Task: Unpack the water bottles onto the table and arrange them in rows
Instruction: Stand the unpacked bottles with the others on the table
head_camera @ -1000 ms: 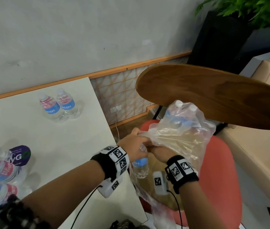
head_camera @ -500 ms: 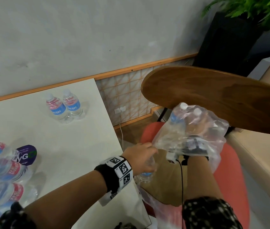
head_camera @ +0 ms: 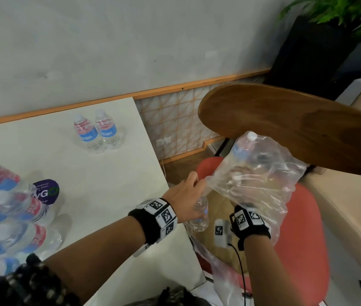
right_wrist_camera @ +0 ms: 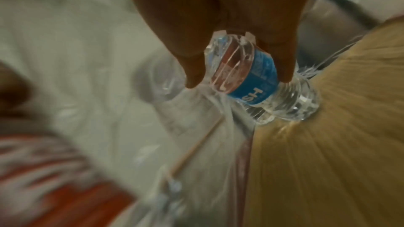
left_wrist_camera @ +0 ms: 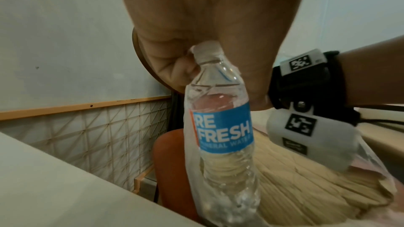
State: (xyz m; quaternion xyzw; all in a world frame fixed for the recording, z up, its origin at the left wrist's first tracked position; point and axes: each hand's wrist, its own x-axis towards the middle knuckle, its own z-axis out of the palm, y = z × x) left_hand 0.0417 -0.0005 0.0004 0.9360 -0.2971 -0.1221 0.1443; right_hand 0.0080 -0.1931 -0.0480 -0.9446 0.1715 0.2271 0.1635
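Item: my left hand (left_wrist_camera: 210,28), fingers pinched round the cap and neck of one water bottle (left_wrist_camera: 223,123). Bottle hangs upright, cap up, base down, long axis near vertical, blue label facing the wrist camera. It sits just off the near right corner of the white table (head_camera: 100,186), over the red chair (head_camera: 307,239), with loose film from the plastic wrap (head_camera: 261,186) clinging along its left side.

Item: my right hand (right_wrist_camera: 218,23), reached inside the wrap, fingers curled over the shoulder and label of a second bottle (right_wrist_camera: 262,84). This one tilts, cap toward my palm, base pointing away and down to the right. The head view shows the hand only dimly through the film.

Item: two bottles (head_camera: 96,133) standing upright, touching, side by side at the far side of the table; a sealed pack (head_camera: 5,217) lies at the near left edge.

Handling note, my judgement: lift the left bottle straight up clear of the trailing film before swinging left, keep it vertical, and set it beside the standing pair to extend that row. Grip lower if the cap pinch slips. Draw the right bottle out cap first so the wrap does not snag.
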